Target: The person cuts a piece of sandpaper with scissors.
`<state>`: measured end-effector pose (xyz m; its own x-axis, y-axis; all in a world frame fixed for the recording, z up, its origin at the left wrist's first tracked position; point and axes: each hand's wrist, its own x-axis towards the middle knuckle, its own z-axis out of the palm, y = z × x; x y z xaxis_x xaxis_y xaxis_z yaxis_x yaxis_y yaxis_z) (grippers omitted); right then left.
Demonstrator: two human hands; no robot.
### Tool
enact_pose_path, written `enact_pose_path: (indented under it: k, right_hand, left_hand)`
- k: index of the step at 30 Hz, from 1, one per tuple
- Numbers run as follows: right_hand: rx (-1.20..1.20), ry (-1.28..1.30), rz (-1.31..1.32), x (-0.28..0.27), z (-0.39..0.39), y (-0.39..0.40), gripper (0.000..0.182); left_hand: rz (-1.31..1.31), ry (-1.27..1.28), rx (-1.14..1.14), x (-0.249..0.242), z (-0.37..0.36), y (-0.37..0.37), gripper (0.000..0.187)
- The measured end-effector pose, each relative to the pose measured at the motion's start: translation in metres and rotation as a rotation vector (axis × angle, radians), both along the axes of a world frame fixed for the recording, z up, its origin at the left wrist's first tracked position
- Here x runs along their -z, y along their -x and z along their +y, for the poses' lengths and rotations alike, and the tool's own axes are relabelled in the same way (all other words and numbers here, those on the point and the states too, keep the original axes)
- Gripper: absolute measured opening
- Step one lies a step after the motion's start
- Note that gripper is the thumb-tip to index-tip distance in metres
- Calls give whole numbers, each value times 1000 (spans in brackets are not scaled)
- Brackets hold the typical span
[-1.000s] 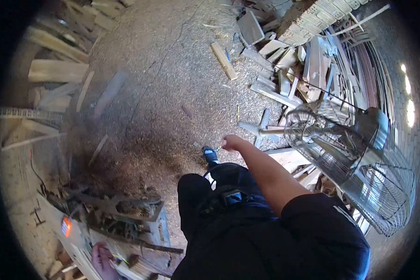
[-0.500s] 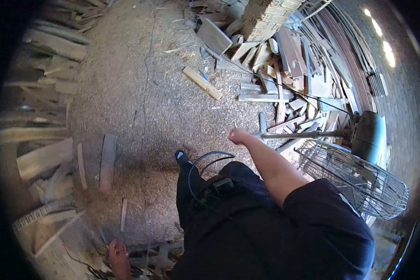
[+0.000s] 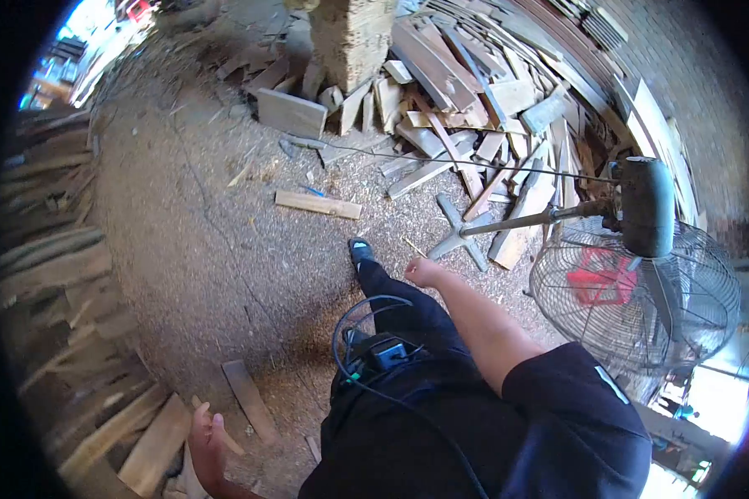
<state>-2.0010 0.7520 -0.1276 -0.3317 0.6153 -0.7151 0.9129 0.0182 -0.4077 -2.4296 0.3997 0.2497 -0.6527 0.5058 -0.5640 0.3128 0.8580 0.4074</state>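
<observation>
My right hand (image 3: 424,272) is closed in front of my body, with a thin pale stick (image 3: 412,246) poking out of it above the floor. Low on the left, my left hand (image 3: 207,432) hangs with fingers and thumb apart and nothing visible in it. Beside that hand, loose boards (image 3: 248,399) lie on the floor. A short light board (image 3: 318,205) rests on the sawdust ahead of my foot.
A standing fan (image 3: 641,291) with a cross-shaped base (image 3: 460,233) is on the right. Scrap wood (image 3: 474,125) surrounds the foot of a brick pillar (image 3: 351,46). Stacked planks (image 3: 66,274) line the left side. A dark cable runs to the fan.
The view has turned, and the pillar and short board now appear further left. One foot has moved forward. My right hand still holds the thin stick; more of the fan shows.
</observation>
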Motion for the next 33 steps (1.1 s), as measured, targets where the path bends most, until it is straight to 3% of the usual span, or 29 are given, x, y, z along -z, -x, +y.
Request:
enact_pose_path:
  k: [3, 8, 12, 16, 22, 23, 26, 33]
  right_hand:
    - [-14, 53, -58, 64, 30, -13, 33]
    - [36, 200, -149, 108, 104, -18, 33]
    - [160, 107, -28, 61, 190, 10, 30]
    - [223, -79, 58, 60, 252, 33, 32]
    - [495, 85, 96, 64, 297, 61, 32]
    - [532, 98, 79, 96, 292, 58, 34]
    - [470, 111, -17, 110, 285, 70, 33]
    - [474, 51, -86, 78, 250, 160, 31]
  left_hand:
    - [56, 9, 139, 16, 79, 15, 51]
    - [-56, 89, 215, 5, 233, 8, 49]
    - [-82, 34, 280, 9, 304, 15, 45]
    - [-71, 131, 351, 15, 345, 33, 45]
    - [-116, 123, 302, 22, 393, 70, 46]
    - [-130, 116, 304, 24, 397, 80, 45]
    - [-152, 117, 318, 35, 403, 121, 46]
    - [-137, 145, 534, 120, 417, 261, 48]
